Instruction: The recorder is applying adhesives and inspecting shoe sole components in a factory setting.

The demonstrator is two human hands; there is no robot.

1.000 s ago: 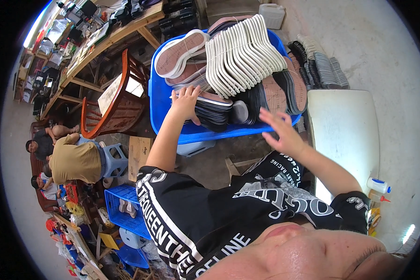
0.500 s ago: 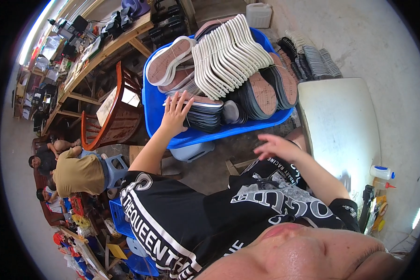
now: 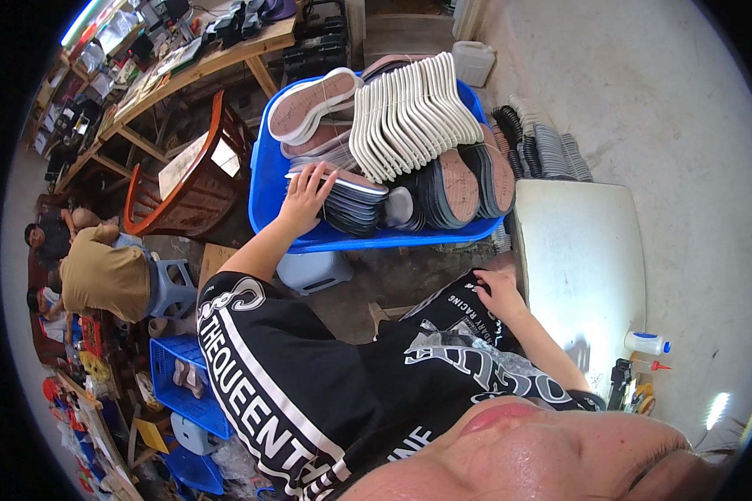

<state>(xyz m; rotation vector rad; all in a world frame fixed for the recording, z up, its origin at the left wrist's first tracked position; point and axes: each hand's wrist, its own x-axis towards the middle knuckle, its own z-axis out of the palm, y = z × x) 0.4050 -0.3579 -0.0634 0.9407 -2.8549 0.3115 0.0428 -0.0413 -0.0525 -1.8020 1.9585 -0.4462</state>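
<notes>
A large blue plastic tub (image 3: 267,179) in front of me is filled with bundles of shoe soles. My left hand (image 3: 307,199) lies with its fingers spread on the end of a stack of dark soles (image 3: 351,204) at the tub's near left side. A tied row of white soles (image 3: 414,117) stands on edge across the top. Pale soles (image 3: 313,104) lie left of it, and brown-topped dark soles (image 3: 455,188) sit on the right. My right hand (image 3: 500,294) rests on my leg, outside the tub, fingers apart and holding nothing.
A white-topped table (image 3: 581,259) stands at my right, with a white bottle (image 3: 646,342) at its near edge. More soles (image 3: 551,150) are piled on the floor beyond. A wooden chair (image 3: 180,179) and a blue-grey stool (image 3: 313,271) stand near the tub. Other people (image 3: 104,271) sit far left.
My right hand has come down from the air beside the tub onto my leg. My left hand stays on the dark soles. The whole view has shifted slightly.
</notes>
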